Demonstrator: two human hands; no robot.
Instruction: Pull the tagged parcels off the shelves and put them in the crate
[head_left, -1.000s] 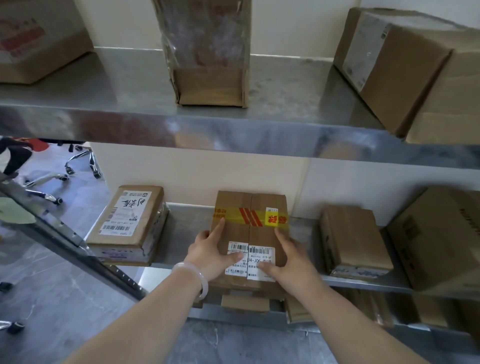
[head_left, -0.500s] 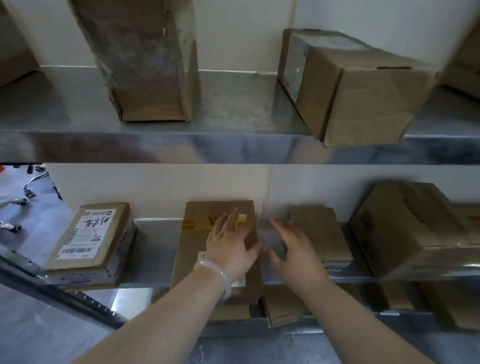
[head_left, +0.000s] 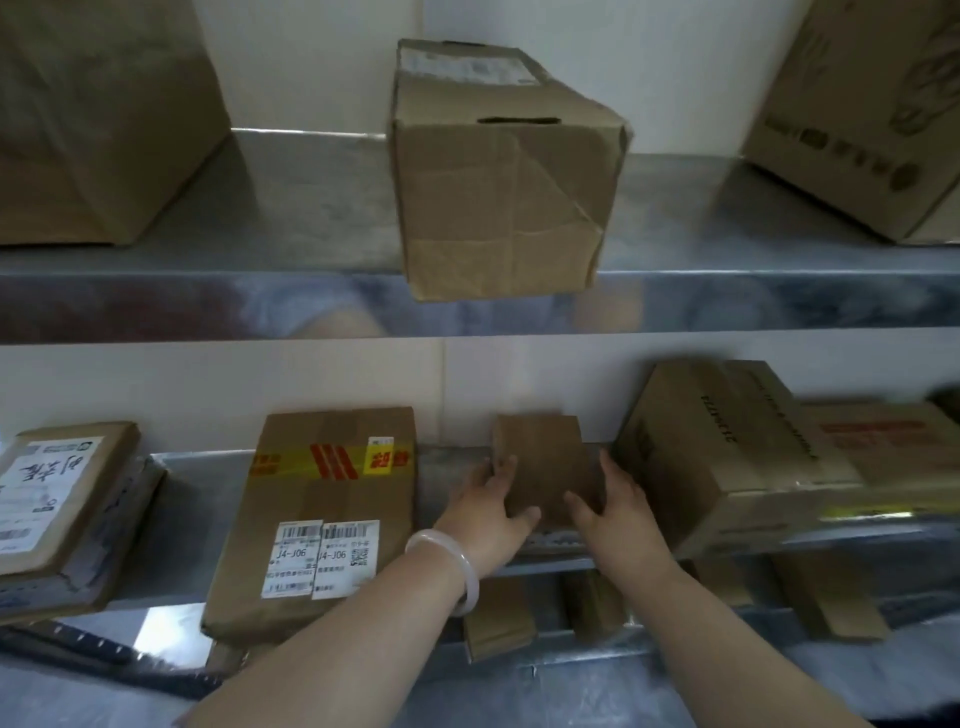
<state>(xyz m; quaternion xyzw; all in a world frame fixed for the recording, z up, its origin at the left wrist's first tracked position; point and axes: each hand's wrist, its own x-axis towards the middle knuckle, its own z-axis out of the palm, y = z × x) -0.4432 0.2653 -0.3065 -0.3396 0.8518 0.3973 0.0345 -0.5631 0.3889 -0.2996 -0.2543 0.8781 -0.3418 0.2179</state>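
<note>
A small plain brown parcel (head_left: 545, 457) lies on the middle metal shelf (head_left: 452, 467). My left hand (head_left: 488, 504) grips its left side and my right hand (head_left: 613, 504) grips its right side. To the left lies a flat parcel (head_left: 327, 514) with yellow-and-red tape and two white barcode labels; its front end hangs over the shelf edge. No crate is in view.
A labelled flat parcel (head_left: 57, 499) sits at the far left of the middle shelf, larger boxes (head_left: 717, 452) at the right. The upper shelf holds a dented box (head_left: 498, 176) and big cartons (head_left: 98, 114) either side. Small parcels (head_left: 498, 618) lie on the shelf below.
Both hands left the taped, labelled parcel and moved right onto the small plain parcel. The view swung right and closer to the shelves.
</note>
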